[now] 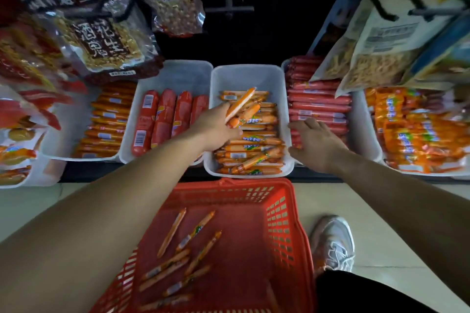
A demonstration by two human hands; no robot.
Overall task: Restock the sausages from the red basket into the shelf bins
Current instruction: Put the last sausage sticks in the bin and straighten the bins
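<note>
Left hand (216, 129) grips two sausages (241, 103) above bin (248, 70); one basket (279, 211) below

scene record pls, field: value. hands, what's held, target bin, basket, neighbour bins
left hand: grips a few thin orange sausages above the middle bin
right hand: fingers spread, holds nothing, at the middle bin's right rim; contact unclear
middle bin: white, partly filled with orange sausages
red basket: on the floor below the shelf, several loose sausages inside
right neighbour: thin red sausages, stacked
left neighbour: thick red sausages
</note>
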